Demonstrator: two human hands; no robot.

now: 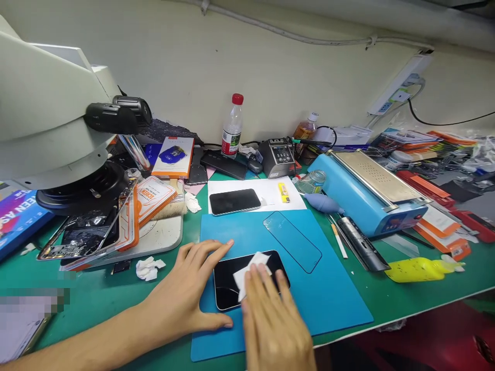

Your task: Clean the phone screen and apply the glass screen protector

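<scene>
Here, right in front of me, a black-screened phone (227,278) lies face up on the blue mat (328,306). My right hand (275,322) has its fingers stretched out over the screen, with a white tissue (242,281) under the fingertips; my thumb is hidden, so I can't tell whether I'm pinching it. My left hand (189,291) is spread wide around the phone's left end, gripping nothing; whether it touches the edge I can't tell. Beyond, a black-bordered clear sheet (293,242) lies on the mat, and a second phone (235,201) rests on white paper (270,191).
</scene>
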